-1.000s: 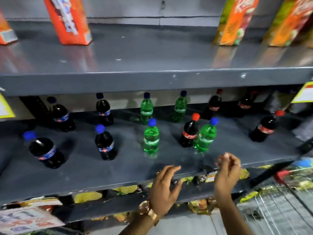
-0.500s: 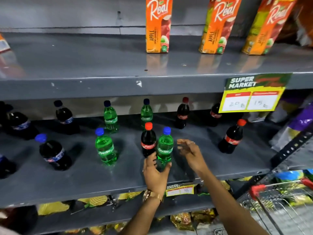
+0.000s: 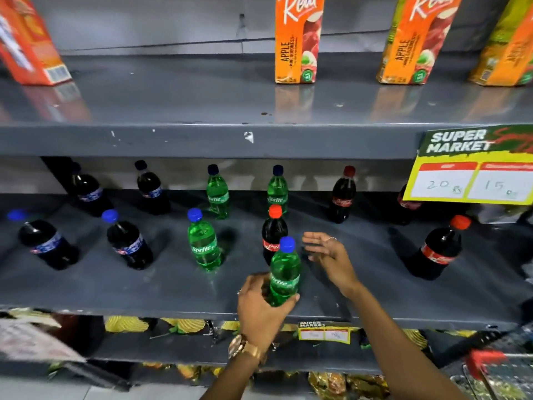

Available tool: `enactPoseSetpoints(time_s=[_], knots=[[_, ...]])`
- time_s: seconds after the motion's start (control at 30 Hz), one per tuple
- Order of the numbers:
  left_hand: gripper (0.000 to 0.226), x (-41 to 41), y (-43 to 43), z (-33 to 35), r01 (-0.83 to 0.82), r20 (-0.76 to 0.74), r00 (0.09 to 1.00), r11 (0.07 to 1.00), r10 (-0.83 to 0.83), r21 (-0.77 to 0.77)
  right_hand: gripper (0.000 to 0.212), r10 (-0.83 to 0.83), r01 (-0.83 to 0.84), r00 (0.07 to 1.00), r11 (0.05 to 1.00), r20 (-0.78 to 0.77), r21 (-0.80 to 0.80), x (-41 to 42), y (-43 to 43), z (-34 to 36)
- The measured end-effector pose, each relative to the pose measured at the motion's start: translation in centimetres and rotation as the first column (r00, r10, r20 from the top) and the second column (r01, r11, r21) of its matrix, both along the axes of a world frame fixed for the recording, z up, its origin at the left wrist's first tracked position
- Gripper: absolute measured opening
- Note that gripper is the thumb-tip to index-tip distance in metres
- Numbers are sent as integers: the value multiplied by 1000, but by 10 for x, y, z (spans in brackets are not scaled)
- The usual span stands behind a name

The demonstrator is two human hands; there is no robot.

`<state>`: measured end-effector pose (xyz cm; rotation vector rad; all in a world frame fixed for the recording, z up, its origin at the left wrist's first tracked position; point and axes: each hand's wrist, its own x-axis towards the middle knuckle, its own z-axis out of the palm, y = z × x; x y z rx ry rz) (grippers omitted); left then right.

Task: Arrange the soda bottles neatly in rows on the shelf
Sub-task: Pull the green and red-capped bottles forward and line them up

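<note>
**Green bottle in hand at the soda shelf**

I see my left hand (image 3: 264, 308) wrapped around the lower body of a green Sprite bottle (image 3: 284, 274) with a blue cap, its fingers (image 3: 288, 301) clamped on the plastic at the front edge of the grey middle shelf (image 3: 144, 287); the bottle stands upright, just in front of a red-capped cola bottle (image 3: 273, 233); whether its base touches the shelf I cannot tell, since the hand covers it. My right hand (image 3: 331, 256) hovers just to the right of both bottles, fingers apart and holding nothing; a ring shows on one finger, and a gold watch (image 3: 243, 348) sits on the left wrist.

Across the same shelf the other soda bottles stand in two loose rows; at the front, two dark blue-capped bottles (image 3: 127, 242) to the left, a second Sprite (image 3: 203, 242) between them and the held bottle, and a lone cola (image 3: 437, 249) well apart to the right; at the back, two dark bottles, two green Sprites (image 3: 277, 189) and a red-capped cola (image 3: 343, 194).

Apple juice cartons (image 3: 298, 39) stand on the shelf above; a yellow price sign (image 3: 473, 168) hangs from its front edge at right.
</note>
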<state>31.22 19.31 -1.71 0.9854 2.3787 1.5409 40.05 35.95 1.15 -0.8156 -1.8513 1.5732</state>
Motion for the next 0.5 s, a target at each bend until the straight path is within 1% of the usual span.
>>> enactPoseSetpoints(time_s=[0.1,0.17,0.2,0.37,0.43,0.5], knots=[[51,-23,-28,-2,-61,26,998,998,62,-7,61,108,-107,993,994,49,-21,-20,-16,-7],[51,-38,-35,0,-104,55,993,995,104,5,70,123,-122,992,992,16,-6,-36,-29,-14],[52,-43,-36,1,-116,75,991,993,115,16,70,110,-110,994,994,-2,13,-45,-34,-18],[60,-52,-26,3,-118,97,989,991,112,57,50,-59,62,997,996,-41,61,-71,-38,-23],[57,-51,-20,2,-122,77,990,991,118,54,45,-99,101,995,990,-24,102,-67,-35,-22],[51,-48,-11,1,-91,59,994,995,88,41,45,-167,167,986,973,-13,157,-53,-32,-22]])
